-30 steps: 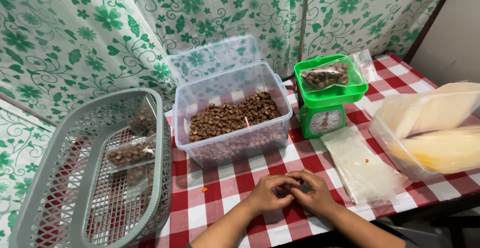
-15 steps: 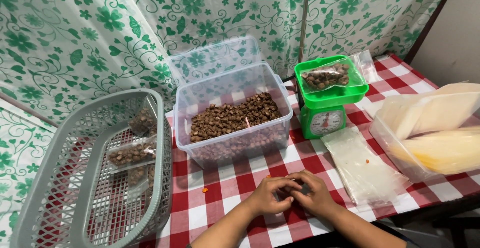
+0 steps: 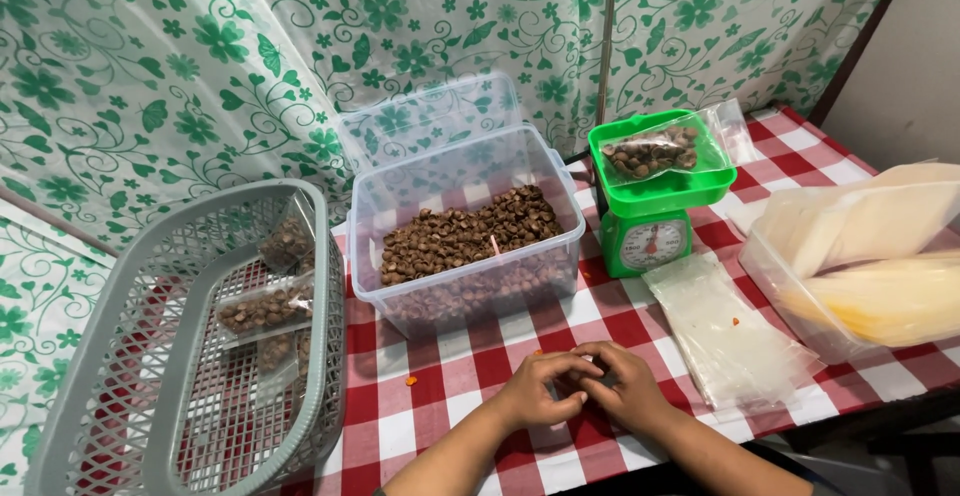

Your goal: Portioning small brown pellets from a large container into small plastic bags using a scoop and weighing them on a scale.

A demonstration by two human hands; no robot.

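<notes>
Pressing left hand (image 3: 535, 388) and right hand (image 3: 622, 386) together, contents hidden; sitting at six o'clock from clear plastic tub of brown seeds (image 3: 462, 236).

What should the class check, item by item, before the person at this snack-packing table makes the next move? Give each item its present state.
1. Both hands free of the tub: ok; left hand and right hand meet on the checked tablecloth.
2. What the fingers hold: cannot tell; it is hidden.
3. Clear tub open, brown pieces inside: ok.
4. Green scale loaded: ok; a filled bag lies on its pan.
5. Empty bags beside the right hand: ok.
6. Grey basket has room: ok; few packed bags inside.
</notes>
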